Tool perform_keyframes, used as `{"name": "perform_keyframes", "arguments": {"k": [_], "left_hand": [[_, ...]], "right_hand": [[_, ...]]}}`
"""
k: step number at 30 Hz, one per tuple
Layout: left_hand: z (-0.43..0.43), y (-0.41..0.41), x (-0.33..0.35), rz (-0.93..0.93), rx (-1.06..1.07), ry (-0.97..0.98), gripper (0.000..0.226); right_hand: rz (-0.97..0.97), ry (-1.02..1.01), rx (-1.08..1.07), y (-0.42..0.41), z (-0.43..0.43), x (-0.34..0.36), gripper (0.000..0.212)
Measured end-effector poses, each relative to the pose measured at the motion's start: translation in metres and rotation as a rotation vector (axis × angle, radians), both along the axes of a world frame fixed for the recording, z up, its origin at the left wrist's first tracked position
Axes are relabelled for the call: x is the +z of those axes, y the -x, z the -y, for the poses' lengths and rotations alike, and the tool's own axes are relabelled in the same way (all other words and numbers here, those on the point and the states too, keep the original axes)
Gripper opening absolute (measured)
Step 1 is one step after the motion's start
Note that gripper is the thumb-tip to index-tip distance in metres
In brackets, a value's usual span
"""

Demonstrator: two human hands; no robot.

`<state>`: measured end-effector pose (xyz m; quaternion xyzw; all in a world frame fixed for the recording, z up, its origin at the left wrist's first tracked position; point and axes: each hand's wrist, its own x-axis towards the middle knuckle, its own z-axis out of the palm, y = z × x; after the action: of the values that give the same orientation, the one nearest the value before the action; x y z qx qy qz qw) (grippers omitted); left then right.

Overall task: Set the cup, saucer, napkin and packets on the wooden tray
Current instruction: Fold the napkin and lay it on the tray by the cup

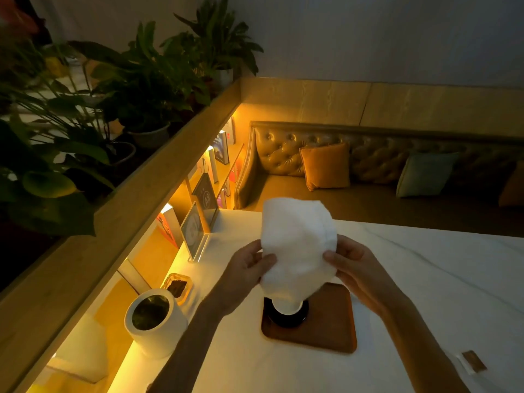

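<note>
Table: white marble top [425, 279], dim amber light.
Napkin [297, 251]: held up over the wooden tray [331, 333].
Left hand [246, 268]: fingers pinching napkin's edge.
Right hand [351, 268]: likewise pinching.
Cup [287, 307]: on black saucer [286, 319], on the tray.
Packet [473, 361]: on table, well apart.

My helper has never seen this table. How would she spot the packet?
Start at the wooden tray on the white table. Look toward the table's near right edge: the packet lies flat there, alone, small, brown and white.

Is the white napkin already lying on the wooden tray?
No. Both the left hand and right hand hold the napkin up above the wooden tray.
</note>
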<state>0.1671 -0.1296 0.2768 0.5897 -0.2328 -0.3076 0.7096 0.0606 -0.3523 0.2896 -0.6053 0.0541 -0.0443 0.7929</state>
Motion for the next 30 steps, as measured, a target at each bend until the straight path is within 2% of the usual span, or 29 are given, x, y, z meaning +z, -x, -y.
{"name": "perform_keyframes", "arguments": {"k": [3, 6, 9, 12, 14, 17, 20, 22, 25, 28, 30], "left_hand": [[0.001, -0.001, 0.001, -0.001, -0.035, 0.012, 0.034], [0.0, -0.001, -0.008, -0.081, -0.099, 0.013, 0.04], [0.002, 0.0, -0.01, -0.128, -0.111, -0.035, 0.035], [0.007, 0.001, -0.007, -0.019, -0.029, -0.104, 0.023], [0.007, 0.002, -0.003, 0.08, 0.048, -0.059, 0.023], [0.002, 0.004, 0.012, 0.207, 0.033, 0.025, 0.028], [0.007, 0.001, 0.021, 0.202, -0.038, 0.066, 0.038], [0.013, -0.001, 0.021, 0.187, -0.034, 0.068, 0.046], [0.022, -0.001, 0.014, 0.151, -0.027, 0.095, 0.042], [0.025, -0.001, 0.015, 0.166, -0.016, 0.109, 0.039], [0.028, -0.001, 0.021, 0.199, -0.003, 0.134, 0.038]], "right_hand": [[-0.055, 0.104, -0.071, 0.003, -0.001, 0.003, 0.048], [-0.118, 0.084, -0.142, 0.005, -0.002, -0.009, 0.053], [-0.153, 0.064, -0.178, 0.006, -0.003, -0.015, 0.056], [-0.143, 0.021, -0.162, 0.007, -0.002, -0.014, 0.046], [-0.041, 0.022, -0.166, 0.01, 0.0, -0.006, 0.038], [0.234, 0.101, -0.165, 0.017, 0.005, 0.014, 0.032], [0.353, 0.229, -0.151, 0.014, 0.008, 0.024, 0.015], [0.375, 0.337, -0.159, 0.008, 0.01, 0.018, 0.034], [0.392, 0.397, -0.125, 0.007, 0.01, 0.01, 0.055], [0.351, 0.471, -0.169, 0.011, 0.011, 0.014, 0.066], [0.299, 0.527, -0.213, 0.013, 0.013, 0.025, 0.061]]}}
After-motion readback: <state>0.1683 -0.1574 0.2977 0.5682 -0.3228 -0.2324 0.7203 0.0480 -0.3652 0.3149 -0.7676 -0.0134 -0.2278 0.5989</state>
